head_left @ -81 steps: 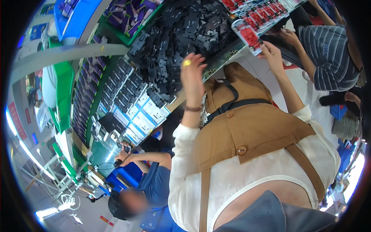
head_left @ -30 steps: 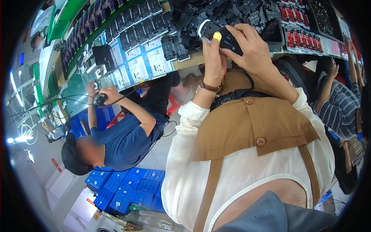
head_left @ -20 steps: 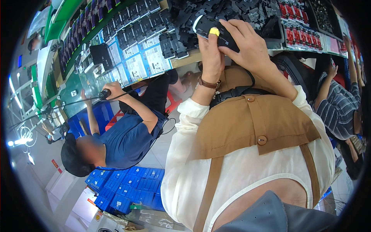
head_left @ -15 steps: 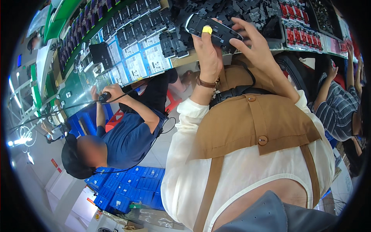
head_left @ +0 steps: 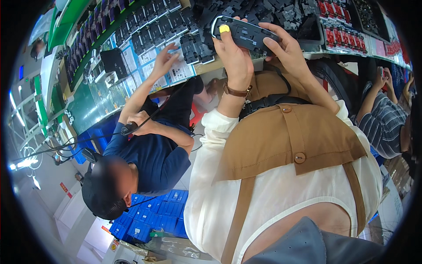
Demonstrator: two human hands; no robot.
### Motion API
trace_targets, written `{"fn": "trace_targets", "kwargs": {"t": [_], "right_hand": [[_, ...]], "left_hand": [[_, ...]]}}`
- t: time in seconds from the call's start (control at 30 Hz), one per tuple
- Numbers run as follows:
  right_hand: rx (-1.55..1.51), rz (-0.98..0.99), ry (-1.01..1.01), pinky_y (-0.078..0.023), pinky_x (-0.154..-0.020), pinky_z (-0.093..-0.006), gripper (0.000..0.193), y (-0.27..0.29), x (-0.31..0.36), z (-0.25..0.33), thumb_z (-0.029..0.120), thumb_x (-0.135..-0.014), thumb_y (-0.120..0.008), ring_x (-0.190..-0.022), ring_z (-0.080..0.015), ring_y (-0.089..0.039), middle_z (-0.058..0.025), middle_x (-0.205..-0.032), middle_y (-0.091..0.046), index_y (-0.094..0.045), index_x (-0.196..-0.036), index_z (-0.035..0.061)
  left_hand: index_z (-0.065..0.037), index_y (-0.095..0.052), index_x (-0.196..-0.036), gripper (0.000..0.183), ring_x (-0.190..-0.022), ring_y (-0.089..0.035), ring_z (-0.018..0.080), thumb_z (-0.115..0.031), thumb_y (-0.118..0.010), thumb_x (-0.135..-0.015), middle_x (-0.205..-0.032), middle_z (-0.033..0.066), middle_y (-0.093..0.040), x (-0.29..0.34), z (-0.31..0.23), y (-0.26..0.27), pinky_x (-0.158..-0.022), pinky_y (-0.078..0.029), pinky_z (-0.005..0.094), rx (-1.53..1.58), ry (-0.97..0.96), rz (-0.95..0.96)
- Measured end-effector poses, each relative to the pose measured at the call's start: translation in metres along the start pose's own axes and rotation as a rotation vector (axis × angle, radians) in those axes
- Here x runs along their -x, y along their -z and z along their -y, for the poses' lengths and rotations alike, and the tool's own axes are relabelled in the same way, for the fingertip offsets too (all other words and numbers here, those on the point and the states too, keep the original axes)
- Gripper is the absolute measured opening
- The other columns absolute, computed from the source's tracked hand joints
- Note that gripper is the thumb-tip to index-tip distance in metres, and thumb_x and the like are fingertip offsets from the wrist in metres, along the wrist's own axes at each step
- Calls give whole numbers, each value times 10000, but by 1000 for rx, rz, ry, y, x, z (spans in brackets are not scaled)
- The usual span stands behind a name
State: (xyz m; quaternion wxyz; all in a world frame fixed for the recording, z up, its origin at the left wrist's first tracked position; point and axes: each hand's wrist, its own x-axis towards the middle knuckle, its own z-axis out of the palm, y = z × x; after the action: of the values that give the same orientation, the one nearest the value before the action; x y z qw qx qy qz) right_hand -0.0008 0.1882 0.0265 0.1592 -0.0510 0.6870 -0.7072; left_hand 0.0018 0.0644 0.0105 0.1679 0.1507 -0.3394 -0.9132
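Between my two hands, above the table's near edge, is a toy car (head_left: 246, 34) with its black underside turned up and a pale rim along its edge. My left hand (head_left: 235, 57) grips its left part, the thumb in a yellow finger cover pressing on the underside. At the right end, my right hand (head_left: 286, 49) has its thumb and fingers closed around the car; some of these fingertips are hidden. Behind the car lies a heap of loose black plastic parts (head_left: 281, 15). Black chassis parts (head_left: 195, 49) lie on the table just left of my left hand.
Rows of black parts (head_left: 154, 31) cover printed sheets (head_left: 178, 66) on the left. Red parts (head_left: 340, 39) fill trays on the right. A co-worker in a blue shirt (head_left: 154, 167) reaches over the table with a hand (head_left: 165, 61) and holds a corded black tool (head_left: 129, 128). Blue boxes (head_left: 154, 211) stand behind.
My right hand has closed in on the car's right end. My left thumb has shifted left along the underside. The co-worker has leaned in, one hand now over the sheets, the tool drawn back.
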Motion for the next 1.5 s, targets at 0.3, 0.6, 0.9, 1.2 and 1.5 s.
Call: {"fn": "trace_targets", "kwargs": {"t": [0.3,0.6,0.9,1.2,1.5], "right_hand": [[-132,-8,1,-459,-555,-186,364,-1,-7,-7,129,-805,-612,-708,-53,-521,-29,-875,-575,-508,-1134,14],[-74,76,-20,-471,-629,-193,358,-24,-22,-14,189,-878,-509,-820,-52,-519,-38,-1000,-552,-456,-1196,35],[27,-27,-15,-440,-689,-201,300,-2,-39,-18,144,-884,-481,-819,-90,-513,-60,-1032,-539,-496,-1160,26],[264,-268,-101,-433,-688,-190,251,38,-16,-29,150,-890,-490,-800,-72,-526,-45,-943,-585,-547,-1095,15],[541,-473,-211,-432,-721,-208,251,81,42,-36,176,-898,-477,-846,-78,-532,-9,-955,-577,-550,-1097,42]], "left_hand": [[-55,-452,-1008,150,-776,-537,94,-153,-454,-894,-919,26,-553,7,-4,2,-655,-439,230,18,69,-69],[-85,-460,-925,54,-660,-501,49,-101,-484,-879,-808,-16,-544,-3,-12,29,-553,-392,196,-83,38,-49],[-61,-260,-1282,523,-651,-438,67,-85,-526,-833,-804,6,-474,-94,-80,128,-529,-370,188,-383,-155,-486],[-28,-448,-1212,423,-965,-517,396,-80,-486,-794,-1066,254,-525,-246,-197,340,-820,-419,421,-1678,-338,-720],[-38,-524,-1150,380,-868,-592,315,-107,-475,-779,-985,215,-600,-326,-171,404,-741,-453,349,-1532,137,-339]]}}
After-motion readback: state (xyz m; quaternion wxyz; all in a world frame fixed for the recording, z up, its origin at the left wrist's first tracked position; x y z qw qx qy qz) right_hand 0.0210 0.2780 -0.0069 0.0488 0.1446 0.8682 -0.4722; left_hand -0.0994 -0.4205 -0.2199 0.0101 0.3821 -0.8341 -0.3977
